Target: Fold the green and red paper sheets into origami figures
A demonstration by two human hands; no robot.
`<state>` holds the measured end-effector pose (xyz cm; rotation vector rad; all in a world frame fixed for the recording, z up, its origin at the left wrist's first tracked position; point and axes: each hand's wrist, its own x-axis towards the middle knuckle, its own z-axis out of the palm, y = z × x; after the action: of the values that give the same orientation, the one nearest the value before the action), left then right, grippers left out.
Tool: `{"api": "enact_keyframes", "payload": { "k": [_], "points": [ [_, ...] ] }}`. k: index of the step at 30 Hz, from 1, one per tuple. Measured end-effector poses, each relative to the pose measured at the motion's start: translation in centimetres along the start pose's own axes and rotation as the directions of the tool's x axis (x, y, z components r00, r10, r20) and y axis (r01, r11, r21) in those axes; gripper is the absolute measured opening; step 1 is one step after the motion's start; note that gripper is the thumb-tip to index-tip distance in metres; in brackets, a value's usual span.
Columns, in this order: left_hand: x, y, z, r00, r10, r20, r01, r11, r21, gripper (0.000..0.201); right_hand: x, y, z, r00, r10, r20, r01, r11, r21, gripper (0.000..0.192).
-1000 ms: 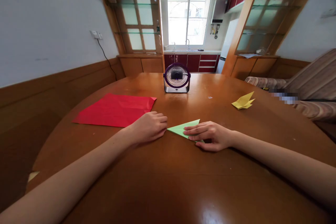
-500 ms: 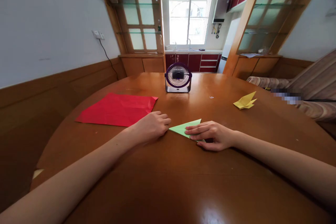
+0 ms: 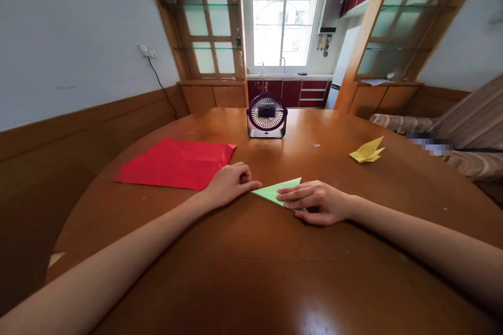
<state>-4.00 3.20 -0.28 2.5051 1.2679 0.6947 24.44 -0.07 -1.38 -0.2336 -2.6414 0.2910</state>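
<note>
A light green folded paper (image 3: 268,192), shaped like a narrow triangle, lies on the table with its sharp point to the left. My right hand (image 3: 318,203) rests over its wider right end, fingers on top and thumb by the near edge, holding it and hiding part of it. At the left point is my left hand (image 3: 231,183), its fingers curled in and its thumb stretched out beside the paper's tip. Nothing shows within those curled fingers; whether the thumb touches the paper, I cannot tell.
A red paper sheet (image 3: 173,165) lies left, close to my left wrist. Yellow folded paper (image 3: 366,152) sits to the right on the wooden table (image 3: 251,277). A small purple fan (image 3: 267,115) stands at the far side. A striped cushioned seat (image 3: 471,115) is at right.
My left hand has turned and shifted slightly, so its thumb now points out at the green paper's tip. My right hand stays in place on the paper.
</note>
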Motion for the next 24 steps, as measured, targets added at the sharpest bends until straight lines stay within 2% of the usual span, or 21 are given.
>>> {"api": "enact_keyframes", "payload": {
  "k": [3,7,15,24],
  "points": [
    [0.1,-0.3,0.0,0.993,0.108,0.047,-0.113,0.985,0.133,0.042,0.1,-0.1,0.0,1.000,0.001,-0.004,-0.001,1.000,0.014,0.033],
    [0.1,-0.8,0.0,0.986,0.143,0.088,-0.160,0.959,0.235,0.044,0.1,-0.1,0.0,1.000,0.001,-0.008,-0.001,1.000,0.023,0.033],
    [0.5,-1.5,0.2,0.974,0.196,0.118,-0.220,0.941,0.257,0.044,0.1,-0.1,0.0,1.000,0.001,-0.003,-0.001,1.000,0.020,0.034],
    [0.9,-1.6,-0.2,0.940,0.293,0.173,-0.333,0.897,0.290,0.044,0.0,0.0,0.0,1.000,-0.005,0.009,0.005,1.000,0.001,0.033]
  ]
}}
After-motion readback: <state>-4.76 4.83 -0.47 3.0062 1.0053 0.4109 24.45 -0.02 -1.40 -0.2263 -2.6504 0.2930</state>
